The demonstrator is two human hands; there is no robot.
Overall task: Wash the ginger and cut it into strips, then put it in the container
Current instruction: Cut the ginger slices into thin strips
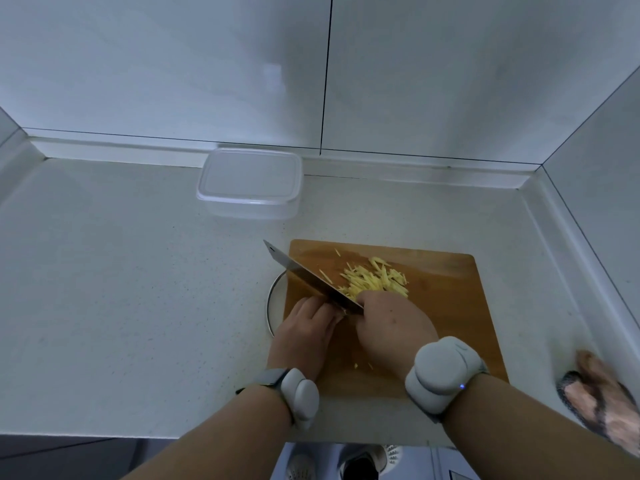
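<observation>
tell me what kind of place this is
Most likely a home kitchen counter: a pale speckled worktop set in a corner of glossy white wall panels, a brown wooden cutting board with yellow ginger strips, and a clear lidded plastic container by the wall.

1. Pale speckled counter (121, 289) runs into a corner, w/ raised lip at back and right.
2. White glossy wall panels (166, 64) behind, dark seam btwn them.
3. Right wall (602, 174) same finish.
4. Light dim, bluish.
</observation>
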